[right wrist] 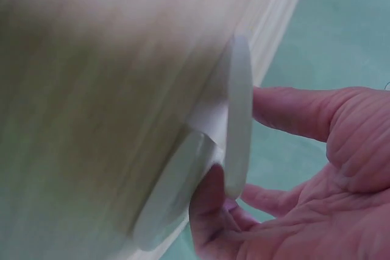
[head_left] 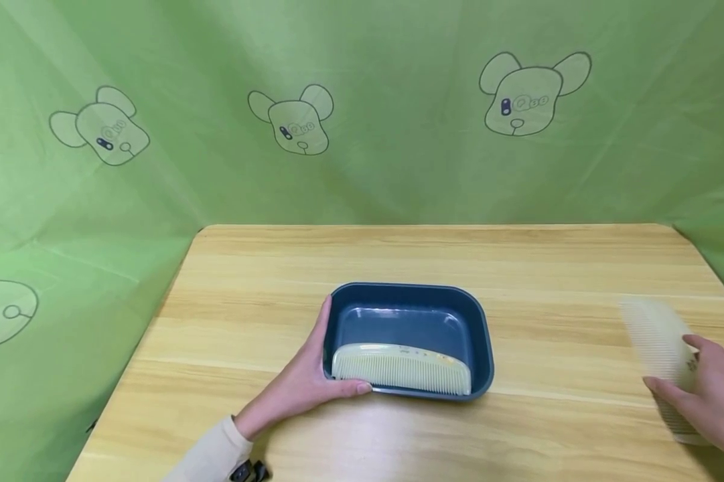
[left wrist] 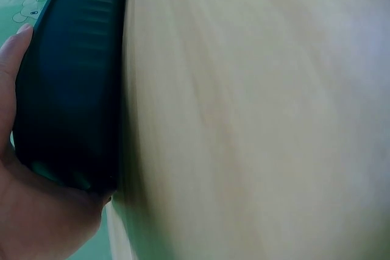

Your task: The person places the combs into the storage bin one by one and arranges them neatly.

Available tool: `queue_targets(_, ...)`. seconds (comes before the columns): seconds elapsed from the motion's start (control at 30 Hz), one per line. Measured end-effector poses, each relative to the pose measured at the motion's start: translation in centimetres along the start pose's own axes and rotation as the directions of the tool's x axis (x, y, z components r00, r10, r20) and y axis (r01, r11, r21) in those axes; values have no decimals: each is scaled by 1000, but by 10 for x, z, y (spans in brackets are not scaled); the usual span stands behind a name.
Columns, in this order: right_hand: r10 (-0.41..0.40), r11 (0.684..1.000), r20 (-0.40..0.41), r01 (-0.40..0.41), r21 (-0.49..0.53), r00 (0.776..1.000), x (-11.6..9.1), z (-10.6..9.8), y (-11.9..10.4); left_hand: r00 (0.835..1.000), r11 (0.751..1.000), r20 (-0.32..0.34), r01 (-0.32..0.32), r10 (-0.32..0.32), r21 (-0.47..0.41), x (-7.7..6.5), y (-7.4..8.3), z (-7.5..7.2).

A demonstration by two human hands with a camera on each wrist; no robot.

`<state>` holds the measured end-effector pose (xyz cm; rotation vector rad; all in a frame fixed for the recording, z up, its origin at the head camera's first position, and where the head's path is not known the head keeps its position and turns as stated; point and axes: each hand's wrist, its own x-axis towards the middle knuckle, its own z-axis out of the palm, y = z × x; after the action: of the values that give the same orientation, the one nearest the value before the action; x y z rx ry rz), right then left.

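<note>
My left hand grips the near left corner of a dark blue rectangular basin, thumb along its front rim and fingers along its left side. Inside the basin, a pale cream comb leans at the front wall, teeth down. At the table's right side my right hand pinches another pale comb, slightly blurred, its teeth towards the left. The right wrist view shows this comb edge-on between thumb and fingers. Beside it, low at the table, shows a second pale rounded piece; I cannot tell whether it is a separate comb.
The basin stands on a light wood-grain table. Behind and to both sides hangs a green curtain with printed mouse-like heads. The table's right edge runs close by my right hand.
</note>
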<state>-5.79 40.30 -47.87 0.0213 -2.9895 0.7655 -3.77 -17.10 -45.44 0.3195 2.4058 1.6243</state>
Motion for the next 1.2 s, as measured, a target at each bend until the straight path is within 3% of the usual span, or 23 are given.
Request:
queue_targets(0.33, -114, 993, 5, 114, -24, 993, 10, -3, -2, 999, 999, -6, 31, -31, 8, -4, 1, 0)
queue_targets(0.47, -99, 995, 13, 99, -9, 995, 10, -6, -7, 1000, 1000, -2, 26, -26, 12, -3, 1, 0)
queue_targets(0.73, 16, 996, 117, -26, 90, 993, 8, -11, -14, 1000, 1000, 1, 15, -15, 5, -1, 2, 1)
queue_targets(0.87, -22, 990, 99, 8, 140, 995, 4, -10, -17, 1000, 1000, 1, 26, -26, 13, -2, 2, 0)
queue_targets(1.07, -111, 944, 13, 101, 315, 994, 0, -5, -25, 1000, 1000, -2, 22, -22, 10, -2, 2, 1)
queue_targets(1.2, -101, 911, 20, 84, 404, 995, -1, -6, -34, 1000, 1000, 0, 25, -25, 12, -2, 1, 1)
